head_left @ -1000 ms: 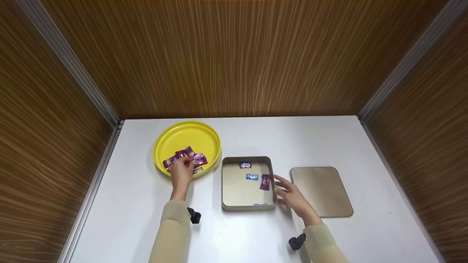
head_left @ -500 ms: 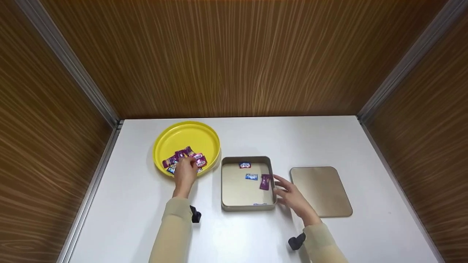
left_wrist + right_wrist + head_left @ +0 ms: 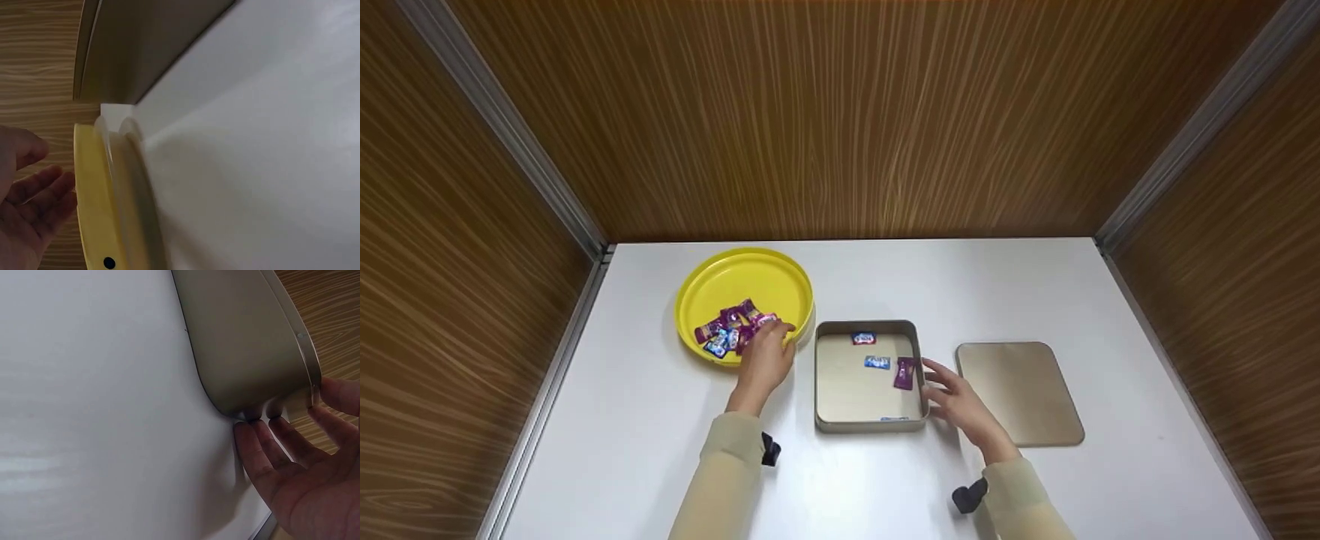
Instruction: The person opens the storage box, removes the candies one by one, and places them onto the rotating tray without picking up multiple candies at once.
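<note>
In the head view my left hand (image 3: 765, 361) is over the front right rim of a yellow plate (image 3: 735, 270). Thumb and fingers (image 3: 50, 194) stand apart in the left wrist view, with nothing seen between them. Several wrapped candies (image 3: 718, 343), purple and blue, lie heaped on the plate's near half, partly hidden by this hand. My right hand (image 3: 964, 405) touches the right side of an open square tin (image 3: 829, 382), fingertips (image 3: 246, 430) against its outer wall. Inside the tin lie a purple candy (image 3: 904, 373), a light blue one (image 3: 877, 362) and a few others.
A flat gold tin lid (image 3: 1020, 394) lies on the white table (image 3: 870, 495) to the right of the tin. Wood-grain panels (image 3: 840, 120) stand at the back and on both sides. Between plate and tin is a narrow gap.
My left hand has moved right from over the candy heap to the plate's right rim, and its fingers have spread. Blue candies it covered now show. My right hand and the tin stay put.
</note>
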The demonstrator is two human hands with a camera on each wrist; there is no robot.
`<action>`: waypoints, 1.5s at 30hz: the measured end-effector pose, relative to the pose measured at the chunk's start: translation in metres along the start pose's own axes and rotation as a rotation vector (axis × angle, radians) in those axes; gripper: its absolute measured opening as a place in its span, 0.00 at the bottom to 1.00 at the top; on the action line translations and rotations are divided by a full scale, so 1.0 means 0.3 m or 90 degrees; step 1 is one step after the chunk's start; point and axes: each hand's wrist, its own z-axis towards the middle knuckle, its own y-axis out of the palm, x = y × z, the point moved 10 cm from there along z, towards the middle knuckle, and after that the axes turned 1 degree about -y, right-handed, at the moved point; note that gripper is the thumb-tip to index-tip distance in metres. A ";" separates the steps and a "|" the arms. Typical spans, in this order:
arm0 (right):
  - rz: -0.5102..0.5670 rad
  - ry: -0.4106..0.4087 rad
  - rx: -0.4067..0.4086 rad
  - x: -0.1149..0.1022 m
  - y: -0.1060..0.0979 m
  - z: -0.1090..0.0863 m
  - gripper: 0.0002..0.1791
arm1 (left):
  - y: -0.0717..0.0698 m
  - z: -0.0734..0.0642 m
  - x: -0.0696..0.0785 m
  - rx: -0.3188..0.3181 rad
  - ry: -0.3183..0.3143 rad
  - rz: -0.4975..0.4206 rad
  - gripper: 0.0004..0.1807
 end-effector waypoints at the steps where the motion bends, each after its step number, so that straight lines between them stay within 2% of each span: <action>1: -0.002 0.000 0.002 0.002 -0.001 0.001 0.32 | 0.009 -0.001 0.020 -0.010 0.011 0.007 0.10; 5: -0.008 0.003 0.006 0.015 -0.002 0.008 0.32 | 0.042 -0.011 0.103 -0.052 0.054 0.027 0.12; 13: -0.003 -0.005 0.002 0.006 0.000 0.001 0.31 | 0.129 -0.049 0.226 -0.165 0.098 0.063 0.17; 21: -0.021 -0.007 0.006 -0.006 0.004 -0.005 0.32 | 0.223 -0.099 0.295 -0.235 0.150 0.119 0.19; 28: -0.027 -0.008 0.006 0.004 0.001 0.002 0.32 | 0.300 -0.144 0.332 -0.325 0.154 0.112 0.24; 37: -0.020 -0.005 0.011 0.003 -0.005 0.000 0.31 | 0.392 -0.171 0.401 -0.367 0.179 0.129 0.23; 45: -0.011 -0.018 0.005 0.001 0.000 0.006 0.31 | 0.473 -0.185 0.457 -0.363 0.252 0.194 0.22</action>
